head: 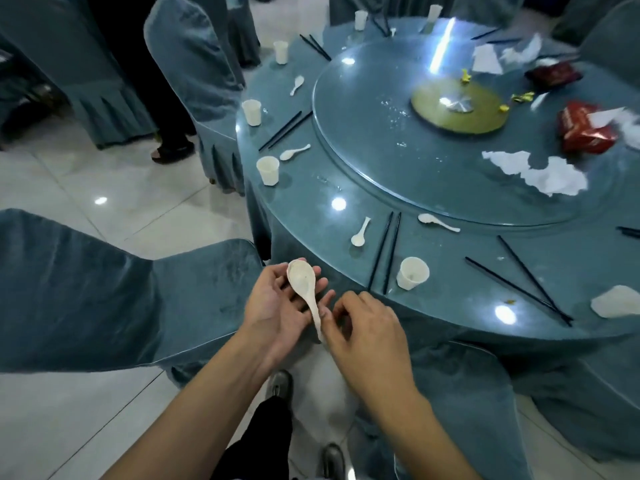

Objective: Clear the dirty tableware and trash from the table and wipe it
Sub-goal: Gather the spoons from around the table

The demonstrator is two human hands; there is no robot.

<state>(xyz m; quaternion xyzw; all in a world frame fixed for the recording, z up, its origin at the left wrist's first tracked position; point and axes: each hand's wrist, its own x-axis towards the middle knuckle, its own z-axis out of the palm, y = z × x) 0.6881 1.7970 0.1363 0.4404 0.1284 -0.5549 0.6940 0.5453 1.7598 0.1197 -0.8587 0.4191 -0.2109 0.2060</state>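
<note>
1. Head view: your left hand (277,303) lies palm up with its fingers loose and flat, and the white plastic soup spoon (304,289) rests across them, bowl end pointing at the round table with the blue cloth and glass top (433,299). The spoon is off the table, just beside its near edge.
2. Your right hand (363,327) has its fingers curled in at the thin end of the spoon's handle. It looks like a pinch, but the fingertips hide the touch, so I think it holds the tip and am not sure.
3. Keep the spoon's bowl level so no drops fall on your shoes or the floor.
4. Let one hand take the whole spoon, so the other is free to reach.
5. The closest things to get are the small white spoon (360,233), the pair of black chopsticks (386,252) and the white paper cup (412,273) near the edge. Stack spoons bowl in bowl so they sit snug.
6. Lift the cup straight up; I cannot tell if it has drink in it.
7. The crumpled white napkin (540,174) and the red packet (585,129) lie far across, so leave them till you walk round.
</note>
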